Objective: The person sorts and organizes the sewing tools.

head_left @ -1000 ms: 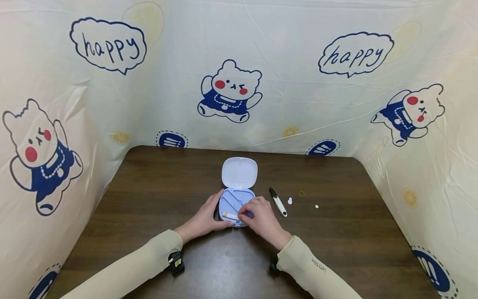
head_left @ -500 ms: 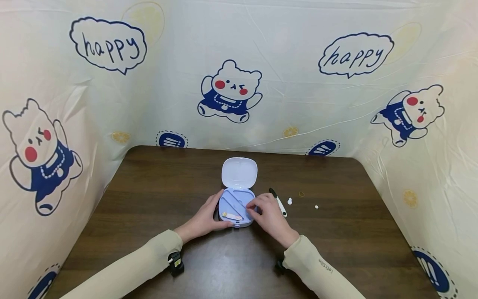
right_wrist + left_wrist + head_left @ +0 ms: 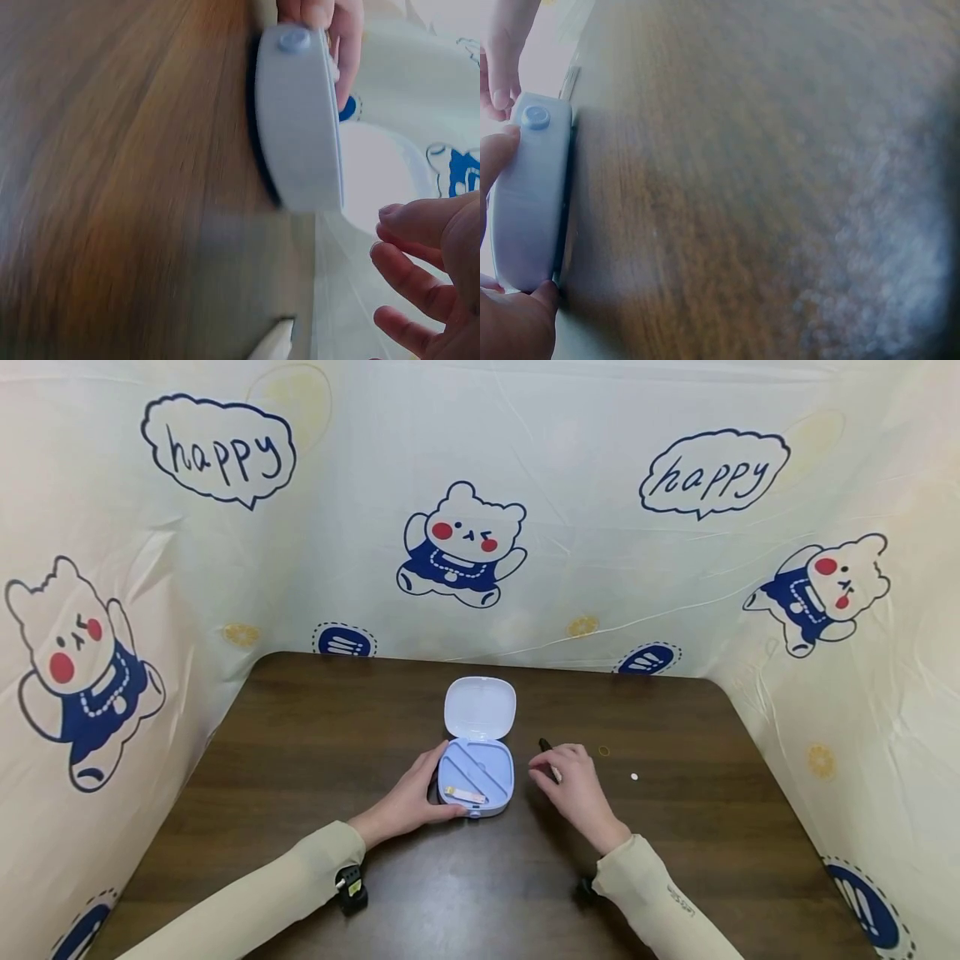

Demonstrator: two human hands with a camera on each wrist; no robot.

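Your left hand [image 3: 408, 797] grips the open blue case [image 3: 477, 774] on the surface [image 3: 315, 752]; your right hand [image 3: 573, 781], fingers relaxed, rests over the black-and-white pen [image 3: 545, 747] beside it.

dark wooden table [image 3: 315, 752], bear-print curtain [image 3: 600, 527]

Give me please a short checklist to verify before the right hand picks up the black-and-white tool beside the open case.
1. Case lid open: ok; the lid stands raised behind the case.
2. Case steadied: ok; the left hand holds its left side.
3. Right hand at the tool: ok; the right hand rests over the tool, with only its black tip showing.
4. Tool gripped: cannot tell; the fingers hide it.
5. Free compartment: ok; only the front one holds a small strip.
6. Loose bits clear of the hand: ok; the white piece lies apart.
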